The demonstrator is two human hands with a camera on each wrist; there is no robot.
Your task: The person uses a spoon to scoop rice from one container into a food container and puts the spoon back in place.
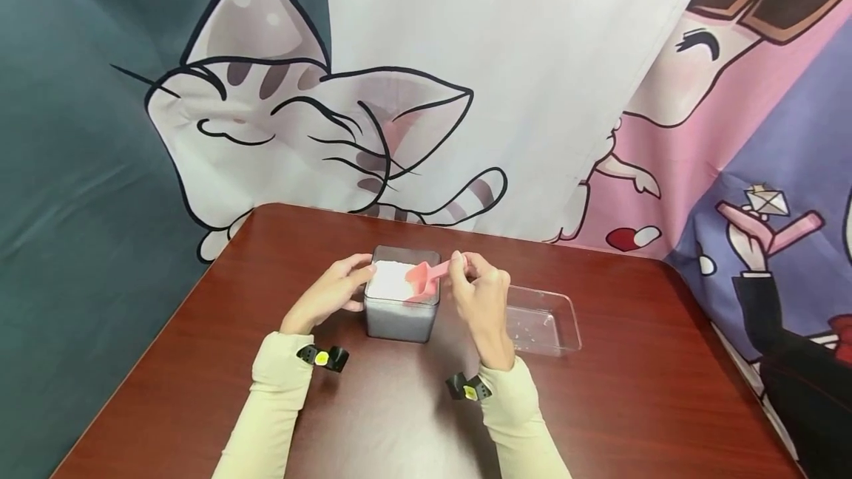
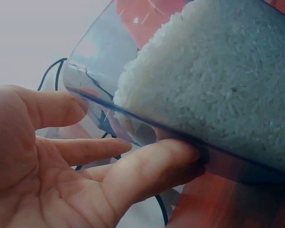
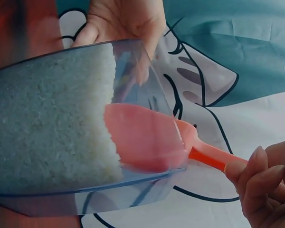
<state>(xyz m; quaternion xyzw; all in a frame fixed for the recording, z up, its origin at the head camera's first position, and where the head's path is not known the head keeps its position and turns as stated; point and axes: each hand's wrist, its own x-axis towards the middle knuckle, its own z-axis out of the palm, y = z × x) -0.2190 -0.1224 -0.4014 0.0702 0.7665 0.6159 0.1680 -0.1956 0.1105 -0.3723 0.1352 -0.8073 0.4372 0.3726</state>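
Observation:
A square, see-through dark grey container (image 1: pixel 401 320) full of white rice (image 1: pixel 389 281) stands on the table. My left hand (image 1: pixel 333 290) holds it around its left side, with fingertips and thumb against the outer walls in the left wrist view. My right hand (image 1: pixel 481 298) pinches the handle of a pink scoop (image 1: pixel 421 281) above the container's right side. The scoop's bowl is inside the rim, its edge at the rice; in the right wrist view, the bowl shows through the clear wall. How much rice the scoop holds cannot be told.
A shallow clear plastic tray (image 1: pixel 571 324) lies right of the container, partly behind my right hand, with a few small grains or drops in it. The brown table (image 1: pixel 639 390) meets a printed cartoon cloth (image 1: pixel 532 94) at its back edge.

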